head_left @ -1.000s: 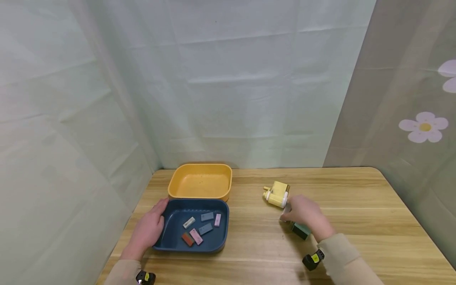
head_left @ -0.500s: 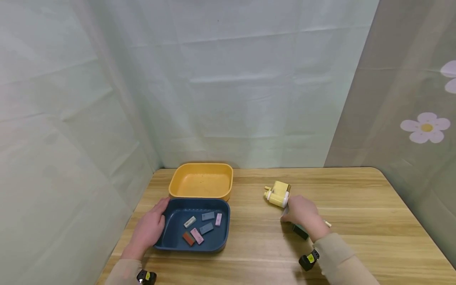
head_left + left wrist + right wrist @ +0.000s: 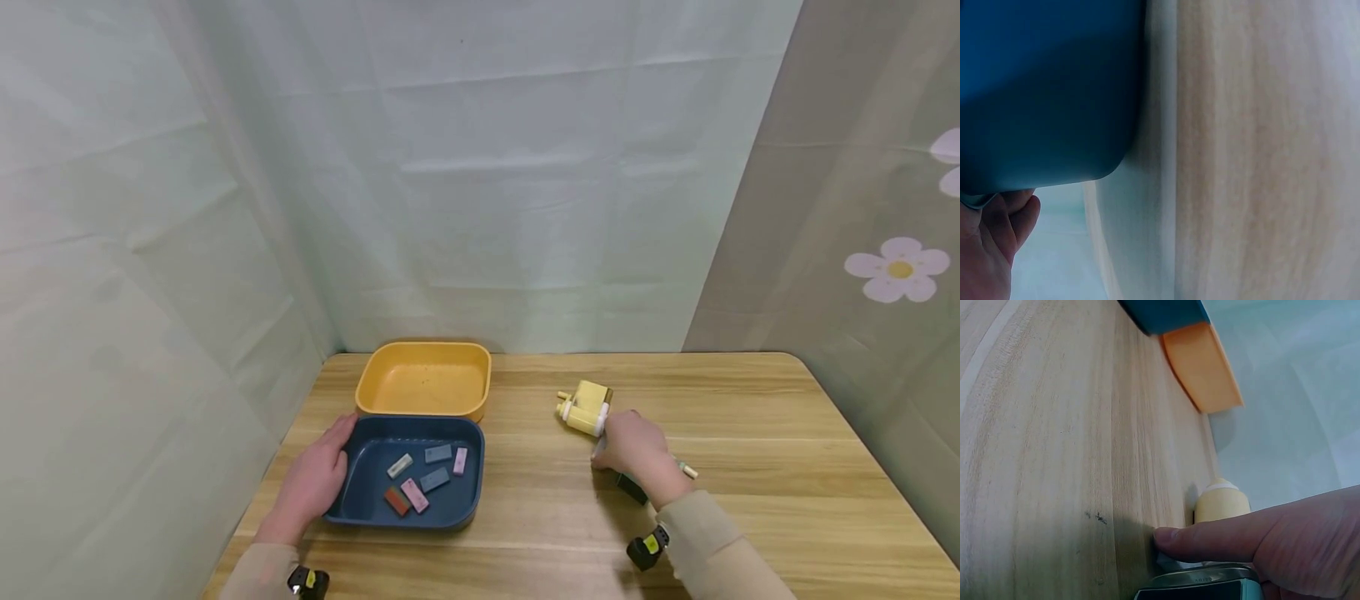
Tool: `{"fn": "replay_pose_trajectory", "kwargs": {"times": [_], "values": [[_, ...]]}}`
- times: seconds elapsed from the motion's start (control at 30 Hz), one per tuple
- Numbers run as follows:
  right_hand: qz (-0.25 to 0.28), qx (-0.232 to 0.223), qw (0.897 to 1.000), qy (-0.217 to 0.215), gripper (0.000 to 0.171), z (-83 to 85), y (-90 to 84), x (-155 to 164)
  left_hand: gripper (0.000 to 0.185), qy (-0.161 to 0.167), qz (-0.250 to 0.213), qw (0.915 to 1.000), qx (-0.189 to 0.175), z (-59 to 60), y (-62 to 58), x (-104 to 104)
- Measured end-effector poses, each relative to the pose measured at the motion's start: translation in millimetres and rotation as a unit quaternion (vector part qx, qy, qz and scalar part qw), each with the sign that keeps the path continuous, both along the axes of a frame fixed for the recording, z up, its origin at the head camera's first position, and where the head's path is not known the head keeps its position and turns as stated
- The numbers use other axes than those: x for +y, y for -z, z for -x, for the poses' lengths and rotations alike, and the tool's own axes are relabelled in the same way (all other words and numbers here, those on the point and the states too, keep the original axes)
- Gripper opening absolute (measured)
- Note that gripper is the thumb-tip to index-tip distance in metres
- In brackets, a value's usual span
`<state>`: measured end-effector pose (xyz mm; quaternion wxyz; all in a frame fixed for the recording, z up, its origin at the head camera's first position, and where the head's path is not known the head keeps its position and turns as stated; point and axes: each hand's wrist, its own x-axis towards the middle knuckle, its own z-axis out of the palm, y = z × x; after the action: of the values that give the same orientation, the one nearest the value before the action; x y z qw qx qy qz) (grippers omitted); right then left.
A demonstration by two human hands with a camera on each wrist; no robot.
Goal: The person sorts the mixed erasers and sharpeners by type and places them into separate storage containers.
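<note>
Right now I see my left hand (image 3: 311, 483) lying flat-fingered against the blue tray (image 3: 457, 507), likely steadying it, while my right hand (image 3: 633, 450) curls onto a dark green block (image 3: 632, 489) on the table (image 3: 750, 433) just beside the yellow sharpener (image 3: 585, 408).

A wooden counter (image 3: 750, 417) with rounded corners carries an orange tray (image 3: 422, 380) at its far left side; the tray's inside shows bare in the head view, and in the right wrist view (image 3: 1202, 365) it appears as an orange wedge at the far edge of the wood. Pale green cloth (image 3: 480, 167) hangs as a creased backdrop behind and to the left of the counter. To the right hangs a grey-brown curtain (image 3: 847, 208) printed with white flowers (image 3: 897, 268), each with a yellow middle.
</note>
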<state>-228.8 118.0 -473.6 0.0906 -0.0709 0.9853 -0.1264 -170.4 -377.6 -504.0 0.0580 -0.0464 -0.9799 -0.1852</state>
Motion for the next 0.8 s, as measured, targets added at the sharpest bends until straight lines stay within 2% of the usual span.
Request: {"fn": "replay_pose_trajectory", "kwargs": {"times": [0.27, 0.43, 0.8], "values": [[-0.010, 0.004, 1.000, -0.004, 0.040, 0.2, -2.2, -1.8, 0.055, 0.005, 0.001, 0.9999, 0.009, -0.3, 0.4, -0.7], [-0.007, 0.008, 1.000, -0.004, 0.041, 0.9, -0.1, -0.6, 0.056, 0.002, 0.001, 1.0000, -0.001, 0.5, 0.4, -0.3], [0.008, 0.001, 1.000, 0.001, 0.042, 2.1, -1.1, 1.1, 0.056, 0.002, -0.006, 1.0000, 0.000, 0.3, 0.4, -0.9]]}}
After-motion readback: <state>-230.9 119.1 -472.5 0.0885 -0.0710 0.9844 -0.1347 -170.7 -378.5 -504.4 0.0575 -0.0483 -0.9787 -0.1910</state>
